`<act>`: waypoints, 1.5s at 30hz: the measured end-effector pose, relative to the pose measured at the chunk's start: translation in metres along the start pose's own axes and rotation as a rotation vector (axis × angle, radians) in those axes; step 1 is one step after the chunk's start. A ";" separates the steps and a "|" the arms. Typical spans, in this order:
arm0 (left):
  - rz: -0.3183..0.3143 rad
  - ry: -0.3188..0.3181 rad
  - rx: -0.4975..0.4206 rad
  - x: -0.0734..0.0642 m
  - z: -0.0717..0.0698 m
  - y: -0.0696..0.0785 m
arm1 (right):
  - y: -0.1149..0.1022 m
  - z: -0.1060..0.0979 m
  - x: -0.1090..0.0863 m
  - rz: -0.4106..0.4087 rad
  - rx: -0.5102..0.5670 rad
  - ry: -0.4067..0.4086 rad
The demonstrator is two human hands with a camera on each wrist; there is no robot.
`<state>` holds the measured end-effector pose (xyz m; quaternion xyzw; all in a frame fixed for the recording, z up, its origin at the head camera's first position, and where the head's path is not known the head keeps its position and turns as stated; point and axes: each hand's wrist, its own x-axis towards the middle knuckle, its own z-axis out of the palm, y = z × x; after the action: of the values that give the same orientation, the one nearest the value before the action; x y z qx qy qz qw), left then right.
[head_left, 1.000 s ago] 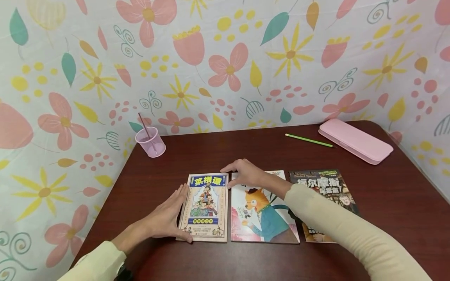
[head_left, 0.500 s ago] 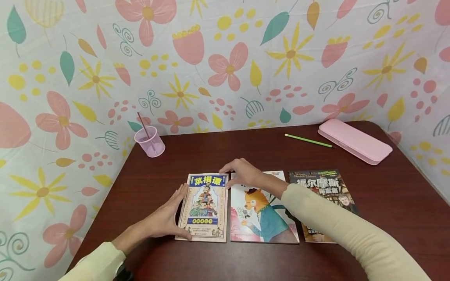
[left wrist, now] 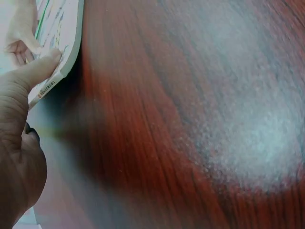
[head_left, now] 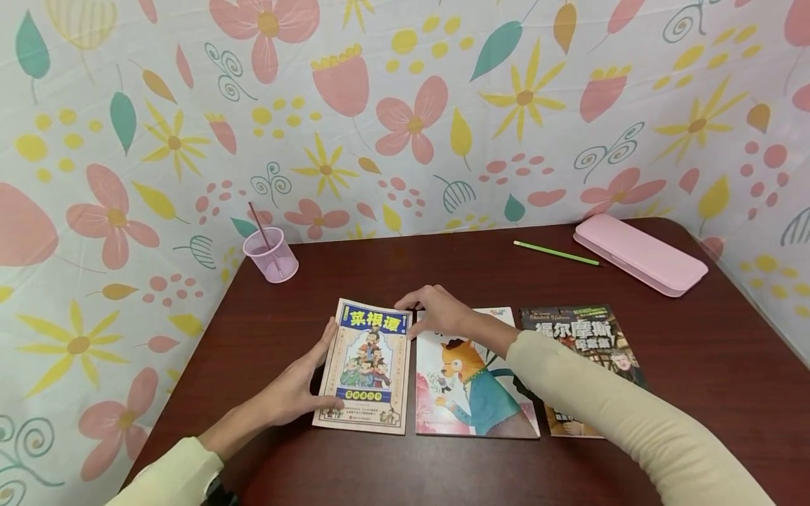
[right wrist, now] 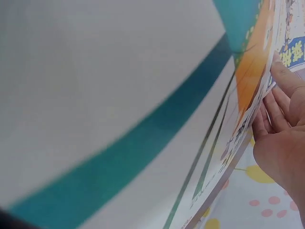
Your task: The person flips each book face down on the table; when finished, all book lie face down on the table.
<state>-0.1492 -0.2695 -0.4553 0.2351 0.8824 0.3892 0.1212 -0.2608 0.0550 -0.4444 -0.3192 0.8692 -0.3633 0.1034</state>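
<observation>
My left hand (head_left: 294, 386) holds the left edge of a paperback book (head_left: 365, 365) with a blue title band and cartoon figures. In the left wrist view, the thumb (left wrist: 45, 67) lies over the cover and that side of the book stands raised off the table. At the book's upper right corner is my right hand (head_left: 443, 310), thumb at the right edge, fingers bent around the top. The right wrist view shows this thumb (right wrist: 286, 78) against the cover's edge. Under the right forearm lies a picture book (head_left: 471, 393) with an orange cat in blue.
A dark-covered book (head_left: 588, 334) lies further right, partly hidden by the right sleeve. Towards the back of the brown table (head_left: 373, 270) are a pink pencil case (head_left: 639, 253), a green pencil (head_left: 557, 253) and a lilac cup (head_left: 272, 256) holding a stick. Flowered cloth hangs behind.
The left hand has raised the left side of the paperback, tilting it from lying flat. Its thumb has come up with the cover. The right hand has stayed at the upper right corner.
</observation>
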 end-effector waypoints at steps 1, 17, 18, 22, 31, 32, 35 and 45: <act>0.005 0.009 -0.013 0.000 0.000 0.001 | 0.000 0.000 0.000 0.000 -0.002 -0.002; 0.114 0.170 -0.061 0.001 0.002 0.010 | -0.002 0.002 0.004 0.078 0.057 0.031; 0.120 0.183 -0.057 0.001 0.001 0.010 | -0.001 0.002 0.005 0.073 0.051 0.042; 0.120 0.230 -0.050 0.001 -0.001 0.008 | 0.000 0.001 0.009 0.053 0.046 0.089; 0.047 0.276 -0.130 0.000 -0.006 0.007 | 0.000 -0.005 0.011 0.051 0.084 0.184; 0.041 0.277 -0.134 0.000 -0.006 0.007 | 0.000 -0.005 0.011 0.054 0.090 0.194; 0.026 0.271 -0.139 0.000 -0.006 0.006 | -0.001 -0.008 0.012 0.048 0.104 0.219; 0.020 0.192 -0.138 -0.006 -0.004 0.003 | -0.007 -0.027 0.015 -0.004 0.138 0.323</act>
<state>-0.1451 -0.2735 -0.4502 0.1964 0.8587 0.4709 0.0482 -0.2803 0.0577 -0.4193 -0.2503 0.8470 -0.4687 -0.0168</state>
